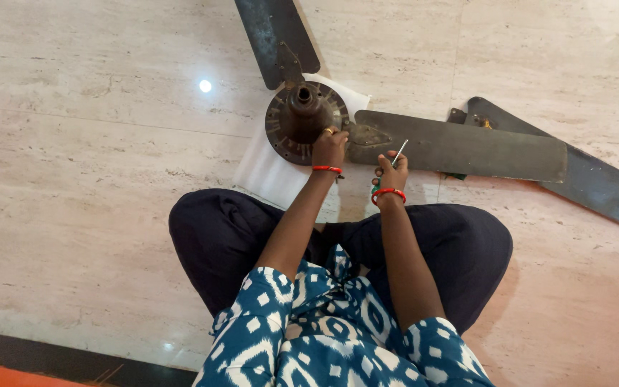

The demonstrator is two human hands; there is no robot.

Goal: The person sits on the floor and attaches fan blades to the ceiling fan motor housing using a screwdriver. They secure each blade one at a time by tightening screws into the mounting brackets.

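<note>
A dark, dusty ceiling fan motor hub [301, 116] lies on a white cloth [270, 172] on the floor in front of my crossed legs. My left hand [329, 148] rests on the hub's near rim, fingers curled against it. My right hand [392, 174] is shut on a screwdriver [398, 154] whose metal shaft points up and away, just below the blade bracket [367, 136]. One dark fan blade [460, 148] extends right from the hub; another blade [275, 39] points away at the top.
A third, loose blade [574, 175] lies on the marble floor [94, 143] at the right, partly under the attached one. A dark border strip [51, 358] runs along the bottom left. A light reflection shines on the floor left of the hub.
</note>
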